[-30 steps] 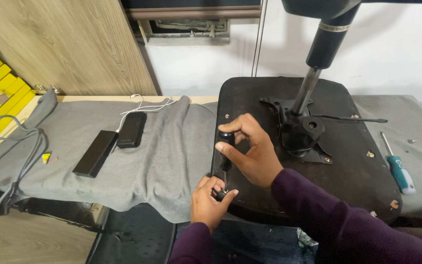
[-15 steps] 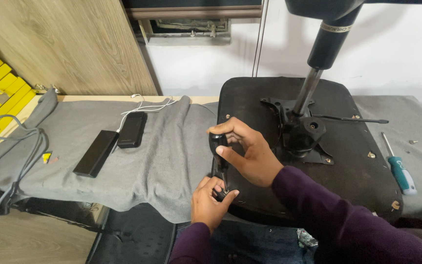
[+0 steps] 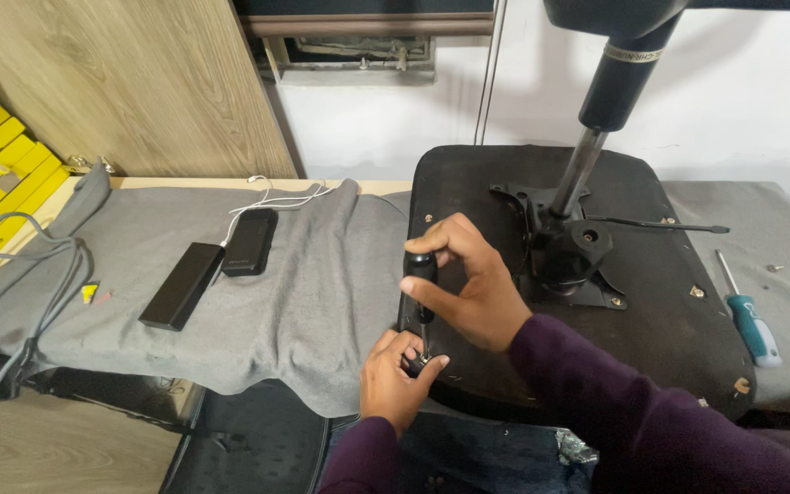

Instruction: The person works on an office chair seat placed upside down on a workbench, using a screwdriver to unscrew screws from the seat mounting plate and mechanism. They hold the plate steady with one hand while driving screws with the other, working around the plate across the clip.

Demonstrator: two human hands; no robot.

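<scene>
Far to the left of our hands, a flat black box (image 3: 181,285) and a black phone (image 3: 250,242) lie on the grey cloth (image 3: 322,302) over the table. Our left hand (image 3: 396,377) is curled shut around the bottom tip of a black screwdriver (image 3: 422,293). Our right hand (image 3: 464,284) is wrapped around its handle, just above. The screwdriver stands almost straight up, tip pointing down at the near edge of the black chair seat (image 3: 660,329). Far to the right lies a blue screwdriver (image 3: 750,320), pointing away from us.
</scene>
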